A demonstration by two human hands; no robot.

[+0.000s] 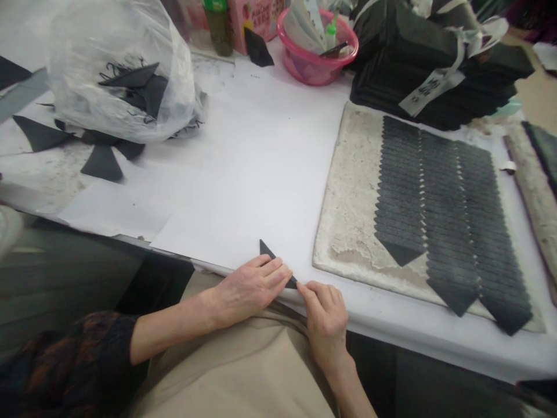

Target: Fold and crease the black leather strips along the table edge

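Observation:
A small dark grey, folded-looking triangular piece of fabric point(266, 248) lies at the near edge of the white-covered table. Across its middle rests my left hand point(255, 285), fingers stretched out and lying flat on top, hiding much of it. My right hand point(326, 313) pinches the piece's lower right corner between thumb and forefinger. To the right, a pale, worn board point(348, 220) carries overlapping rows of similar dark pieces point(439, 203), their edges zigzagged. The nearest piece of each row shows its pointed triangle, such as the left one point(400, 251).
A clear plastic bag point(174, 87) with dark pieces inside stands at the left; loose dark pieces point(102, 164) lie before it. At the back are a bottle point(220, 29), a pink basin point(300, 69) and a tied stack of black material point(383, 75). White paper point(243, 157) covers the table.

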